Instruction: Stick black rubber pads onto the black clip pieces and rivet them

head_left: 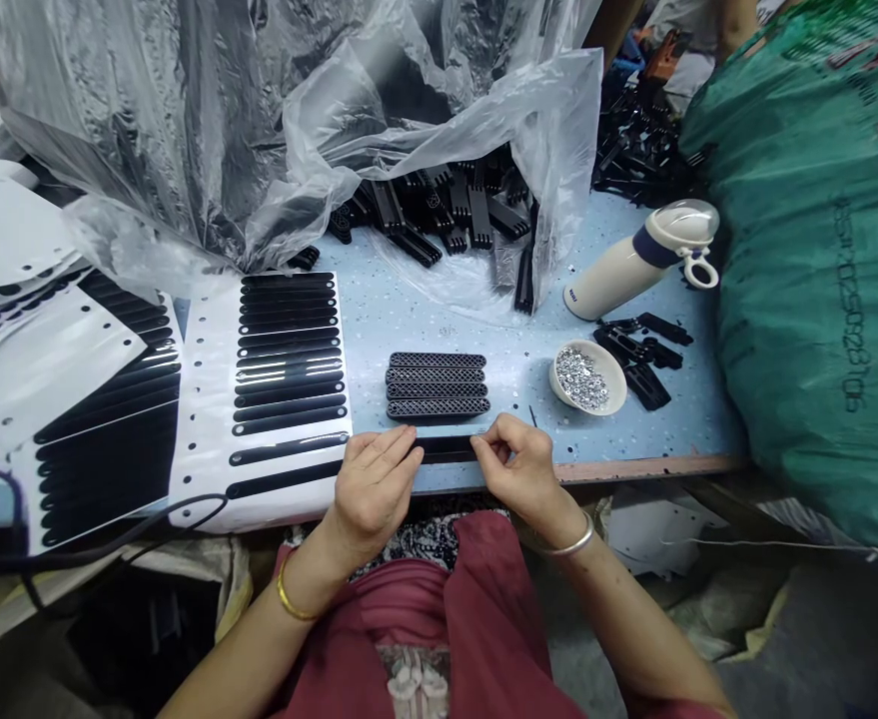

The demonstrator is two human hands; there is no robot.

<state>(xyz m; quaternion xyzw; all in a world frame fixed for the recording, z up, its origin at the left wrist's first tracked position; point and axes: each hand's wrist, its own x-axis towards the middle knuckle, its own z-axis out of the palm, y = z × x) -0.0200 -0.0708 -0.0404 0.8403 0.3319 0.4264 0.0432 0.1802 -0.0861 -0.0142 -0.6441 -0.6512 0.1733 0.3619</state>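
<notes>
The upper left is being filled by clear plastic sheeting (pixel 184 120). By a white backing sheet (pixel 210 399) at left, black strips (pixel 289 410) are being carried. At lower centre, by the left hand (pixel 376 482), whose grip cannot be told, and the pinching right hand (pixel 522 469), a black bar (pixel 445 447) is being touched at its ends.

Workshop, heaped black parts (pixel 478 213) (some under clear plastic (pixel 319 130)), bowl (pixel 617 383) of metal bits (pixel 582 380), big green sack (pixel 820 270)
</notes>
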